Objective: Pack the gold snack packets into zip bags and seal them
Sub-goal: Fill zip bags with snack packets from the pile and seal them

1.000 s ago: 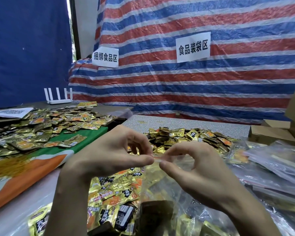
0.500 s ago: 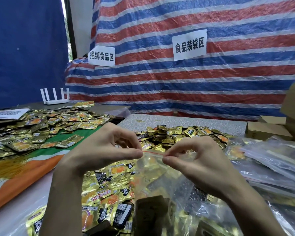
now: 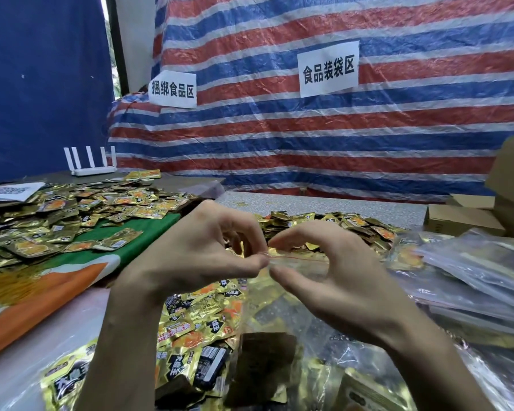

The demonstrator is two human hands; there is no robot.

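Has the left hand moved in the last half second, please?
Yes: the left hand, pinching the bag, moved right, toward the larger sign and right hand.

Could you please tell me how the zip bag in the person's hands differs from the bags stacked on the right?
The held zip bag is upright, gripped at its top strip by the left hand and right hand; the stacked bags lie flat, untouched. The held zip bag is alone; the stacked bags overlap in a pile. Both are clear plastic with gold packets inside.

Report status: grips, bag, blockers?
Left grip pinching zip bag seal; right grip curled round it. Gold packets inside. Nothing blocking the seal.
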